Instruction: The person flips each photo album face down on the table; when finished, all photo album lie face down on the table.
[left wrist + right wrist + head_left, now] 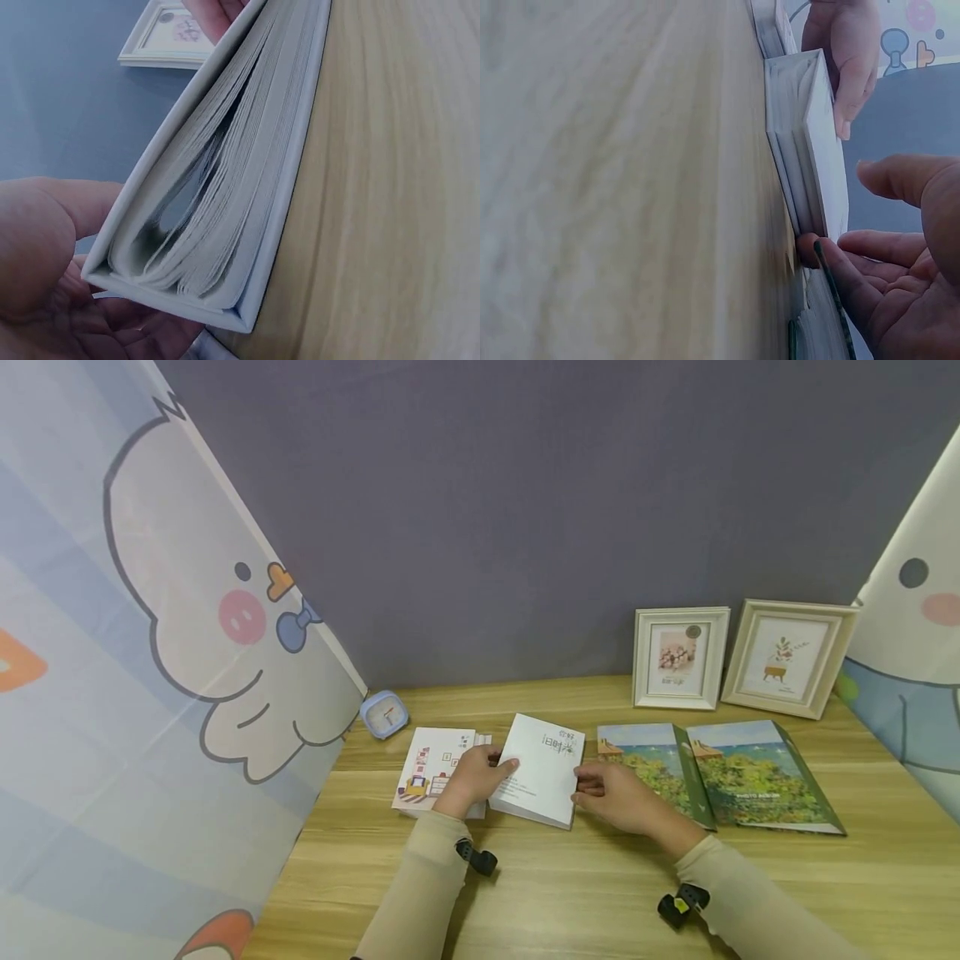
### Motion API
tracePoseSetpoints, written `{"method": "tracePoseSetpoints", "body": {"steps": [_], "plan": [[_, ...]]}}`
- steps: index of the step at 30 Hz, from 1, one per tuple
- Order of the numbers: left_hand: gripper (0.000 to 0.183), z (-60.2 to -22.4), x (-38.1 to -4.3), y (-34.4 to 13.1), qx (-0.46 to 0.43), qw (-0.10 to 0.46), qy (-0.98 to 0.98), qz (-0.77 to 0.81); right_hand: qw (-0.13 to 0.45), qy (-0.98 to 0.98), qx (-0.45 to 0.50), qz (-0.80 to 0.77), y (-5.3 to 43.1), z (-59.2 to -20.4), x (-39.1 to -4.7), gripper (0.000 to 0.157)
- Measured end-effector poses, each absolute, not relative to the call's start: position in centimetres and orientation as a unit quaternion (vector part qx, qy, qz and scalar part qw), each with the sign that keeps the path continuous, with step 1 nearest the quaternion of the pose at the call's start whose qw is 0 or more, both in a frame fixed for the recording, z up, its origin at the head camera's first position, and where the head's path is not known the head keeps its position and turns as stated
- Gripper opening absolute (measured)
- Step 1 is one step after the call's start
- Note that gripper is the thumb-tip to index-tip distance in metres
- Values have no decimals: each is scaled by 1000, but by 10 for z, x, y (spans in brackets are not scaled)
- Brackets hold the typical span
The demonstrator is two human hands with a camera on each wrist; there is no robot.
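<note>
A thick white photo album (536,768) with printed lettering lies slightly turned in the middle of the table. My left hand (476,775) grips its left side, thumb over the cover and the other fingers at the spine. In the left wrist view, the album's pages (247,172) fan apart a little between its covers. At the right side, my right hand (618,797) touches the album's edge with its fingertips; its thumb stands away from the cover in the right wrist view. Beside my left hand lies another white album (427,772) with a drawn room on its cover.
Right of the hands lie two landscape-covered photo albums, one (652,764) partly behind my right hand, the other (761,777) farther right. Two picture frames (681,657) (791,658) stand at the back right. A blue alarm clock (385,714) stands at the back left.
</note>
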State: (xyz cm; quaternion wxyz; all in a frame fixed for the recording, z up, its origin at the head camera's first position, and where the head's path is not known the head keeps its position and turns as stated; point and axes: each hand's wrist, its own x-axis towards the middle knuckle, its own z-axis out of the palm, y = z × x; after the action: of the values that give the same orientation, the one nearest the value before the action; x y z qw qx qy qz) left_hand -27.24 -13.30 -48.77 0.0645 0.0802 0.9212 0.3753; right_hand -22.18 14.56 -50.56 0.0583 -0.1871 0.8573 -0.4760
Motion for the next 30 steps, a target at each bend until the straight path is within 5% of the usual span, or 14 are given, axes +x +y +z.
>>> {"method": "tracePoseSetpoints", "body": {"steps": [30], "plan": [[56, -487, -278, -141, 33, 129, 801, 583, 68, 861, -159, -479, 147, -503, -222, 48]]}}
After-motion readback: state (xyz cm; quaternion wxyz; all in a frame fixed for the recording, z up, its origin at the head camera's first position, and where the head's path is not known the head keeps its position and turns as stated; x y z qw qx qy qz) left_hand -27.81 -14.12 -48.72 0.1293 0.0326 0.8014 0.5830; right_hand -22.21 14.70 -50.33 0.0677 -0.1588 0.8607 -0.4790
